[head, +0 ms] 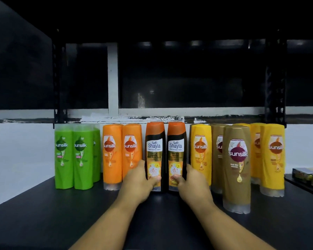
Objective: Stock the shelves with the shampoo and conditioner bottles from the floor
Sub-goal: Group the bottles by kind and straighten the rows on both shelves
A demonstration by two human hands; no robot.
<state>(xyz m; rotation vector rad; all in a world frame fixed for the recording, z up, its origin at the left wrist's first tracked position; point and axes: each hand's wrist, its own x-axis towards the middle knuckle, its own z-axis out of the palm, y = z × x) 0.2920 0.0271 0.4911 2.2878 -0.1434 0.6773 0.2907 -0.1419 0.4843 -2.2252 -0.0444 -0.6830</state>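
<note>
So the dark shelf (pixel 43 213) has loads of bare room up front, basically the whole near half, and all the bottles stand in a row toward the back, near the white wall. The left end is taken by the green bottles (pixel 63 156), right by the left post (pixel 58 78), with a small gap before the orange bottles (pixel 112 154). Dead center are the two task ones, the left black bottle (pixel 154 141) and the right black bottle (pixel 176 141), upright, side by side, with just a sliver of space between them. It's tight on both sides: the orange pair sits just beside the left one and a yellow bottle (pixel 201 150) just beside the right one. Further right it gets crowded, with a brown bottle (pixel 237 168) standing out ahead of the row and more yellow ones (pixel 273 159) by the right post (pixel 276 78). Some small boxes (pixel 309 175) sit past the shelf's right edge. Both forearms reach straight in from the bottom, roughly mirrored. The left hand (pixel 137 181) grips the left black bottle low down, thumb across the front label and fingers curled round its outer side, squeezed in next to the orange one. The right hand (pixel 192 183) does the same on the right black bottle, thumb on the label, fingers wrapped behind toward the yellow. Both bottles look to be on the shelf, though the hands cover part of their bases.
</note>
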